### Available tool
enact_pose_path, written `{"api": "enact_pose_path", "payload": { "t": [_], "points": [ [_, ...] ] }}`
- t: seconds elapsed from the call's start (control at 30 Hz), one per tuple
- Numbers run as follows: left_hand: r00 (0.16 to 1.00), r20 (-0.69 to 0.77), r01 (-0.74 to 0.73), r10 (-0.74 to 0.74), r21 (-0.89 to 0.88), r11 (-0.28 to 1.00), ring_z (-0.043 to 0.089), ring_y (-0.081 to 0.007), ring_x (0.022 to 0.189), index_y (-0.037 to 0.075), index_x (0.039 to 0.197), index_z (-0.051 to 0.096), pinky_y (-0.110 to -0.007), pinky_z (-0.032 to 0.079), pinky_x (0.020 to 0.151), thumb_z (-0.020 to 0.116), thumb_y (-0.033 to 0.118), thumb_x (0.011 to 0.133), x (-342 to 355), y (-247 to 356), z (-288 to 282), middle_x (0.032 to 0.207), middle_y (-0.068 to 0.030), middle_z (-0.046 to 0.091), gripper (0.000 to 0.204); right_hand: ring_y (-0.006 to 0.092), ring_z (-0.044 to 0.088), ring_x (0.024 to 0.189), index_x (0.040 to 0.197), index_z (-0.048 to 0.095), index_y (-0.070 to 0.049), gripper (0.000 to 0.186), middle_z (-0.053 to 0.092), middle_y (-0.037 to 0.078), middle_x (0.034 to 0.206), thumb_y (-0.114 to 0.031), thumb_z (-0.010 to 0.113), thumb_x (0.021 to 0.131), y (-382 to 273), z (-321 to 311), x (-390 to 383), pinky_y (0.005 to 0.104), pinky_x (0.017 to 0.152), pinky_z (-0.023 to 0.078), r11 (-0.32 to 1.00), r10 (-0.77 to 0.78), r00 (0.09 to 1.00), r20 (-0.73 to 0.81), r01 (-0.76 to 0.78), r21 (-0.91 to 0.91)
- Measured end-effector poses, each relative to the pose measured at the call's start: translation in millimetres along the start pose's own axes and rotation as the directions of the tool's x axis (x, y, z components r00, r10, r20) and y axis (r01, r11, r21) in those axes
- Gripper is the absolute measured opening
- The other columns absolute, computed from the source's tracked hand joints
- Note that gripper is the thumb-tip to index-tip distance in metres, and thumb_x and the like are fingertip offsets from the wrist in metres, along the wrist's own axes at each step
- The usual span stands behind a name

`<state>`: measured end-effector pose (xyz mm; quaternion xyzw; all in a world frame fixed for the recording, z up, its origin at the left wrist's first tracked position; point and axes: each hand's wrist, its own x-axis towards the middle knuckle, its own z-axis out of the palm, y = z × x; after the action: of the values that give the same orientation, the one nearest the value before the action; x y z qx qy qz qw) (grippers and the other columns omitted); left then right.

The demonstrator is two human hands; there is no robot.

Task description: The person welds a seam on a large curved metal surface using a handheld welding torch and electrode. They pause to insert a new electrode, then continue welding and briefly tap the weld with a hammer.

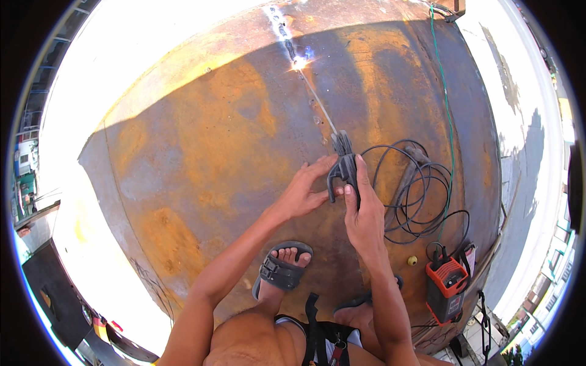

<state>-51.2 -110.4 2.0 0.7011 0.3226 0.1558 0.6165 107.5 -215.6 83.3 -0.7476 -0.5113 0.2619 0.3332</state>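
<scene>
My right hand (365, 213) is closed round the handle of a black welding electrode holder (348, 166). From the left, the fingers and thumb of my left hand (307, 188) press against the holder's side, by its lever. A thin welding rod (318, 102) runs forward from the holder's jaws. At its far tip a bright arc (299, 63) glows with sparks on the rusty metal plate (213, 140). Beyond the arc a light, uneven weld seam (279, 27) stretches to the top edge, partly washed out by glare.
A coiled black cable (421, 229) lies right of my hands, with a hammer-like tool (408, 180) among its loops. An orange-and-black welding machine (445, 280) stands near right, beside a small yellowish ball (412, 260). A green cord (445, 91) crosses the plate. My sandalled foot (284, 266) is below my hands.
</scene>
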Motion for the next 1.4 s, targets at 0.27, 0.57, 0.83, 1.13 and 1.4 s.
{"api": "enact_pose_path", "payload": {
  "t": [0.27, 0.57, 0.83, 1.13, 1.4],
  "points": [
    [1.000, 0.016, 0.005, -0.006, 0.018, 1.000, 0.038, -0.0461, 0.161, 0.011, 0.163, 0.051, -0.075, 0.024, 0.126, 0.082, 0.044, 0.096, -1.3, -1.0, 0.2, 0.170, -0.0175, 0.050, 0.081, 0.0446, 0.072, 0.094, 0.173, 0.036, -0.015, 0.064, 0.072, 0.022, 0.109, -0.014, 0.058, 0.113, -2.3, -3.0, -2.5, 0.0510, 0.081, 0.057, 0.999, 0.037, 0.999, 0.027, -0.037, 0.004],
    [1.000, 0.014, 0.009, -0.009, 0.031, 0.999, 0.037, -0.0459, 0.161, 0.014, 0.164, 0.051, -0.077, 0.022, 0.126, 0.082, 0.046, 0.096, -1.3, -3.9, 1.9, 0.171, -0.0163, 0.049, 0.081, 0.0449, 0.073, 0.095, 0.172, 0.036, -0.014, 0.063, 0.072, 0.022, 0.110, -0.015, 0.057, 0.113, 0.3, -1.0, -3.5, 0.0516, 0.080, 0.057, 1.000, 0.008, 1.000, 0.006, -0.008, -0.002],
    [1.000, 0.005, -0.006, 0.006, 0.049, 0.999, 0.038, -0.0443, 0.161, 0.014, 0.164, 0.051, -0.076, 0.023, 0.126, 0.083, 0.046, 0.095, -1.8, -5.6, 2.0, 0.170, -0.0169, 0.050, 0.083, 0.0451, 0.072, 0.094, 0.172, 0.037, -0.015, 0.061, 0.072, 0.022, 0.109, -0.016, 0.057, 0.114, -2.3, -1.7, -3.5, 0.0520, 0.080, 0.056, 0.999, 0.034, 0.999, 0.019, -0.034, 0.003],
    [1.000, 0.005, -0.003, 0.003, 0.061, 0.998, 0.038, -0.0433, 0.161, 0.014, 0.164, 0.051, -0.076, 0.023, 0.126, 0.082, 0.047, 0.096, -2.0, -1.6, 1.9, 0.170, -0.0167, 0.050, 0.082, 0.0444, 0.072, 0.092, 0.172, 0.038, -0.015, 0.061, 0.071, 0.022, 0.107, -0.017, 0.056, 0.114, -2.5, -2.9, -4.1, 0.0517, 0.080, 0.056, 0.999, 0.044, 0.999, 0.029, -0.043, -0.012],
    [1.000, -0.007, -0.020, 0.021, 0.055, 0.998, 0.040, -0.0436, 0.161, 0.013, 0.163, 0.052, -0.075, 0.022, 0.125, 0.083, 0.046, 0.096, -2.8, -2.5, 2.0, 0.169, -0.0162, 0.051, 0.080, 0.0434, 0.072, 0.090, 0.172, 0.037, -0.014, 0.062, 0.071, 0.021, 0.104, -0.016, 0.057, 0.113, -2.9, -2.7, -4.2, 0.0511, 0.078, 0.056, 0.999, 0.037, 0.999, 0.028, -0.037, -0.004]
  ]
}}
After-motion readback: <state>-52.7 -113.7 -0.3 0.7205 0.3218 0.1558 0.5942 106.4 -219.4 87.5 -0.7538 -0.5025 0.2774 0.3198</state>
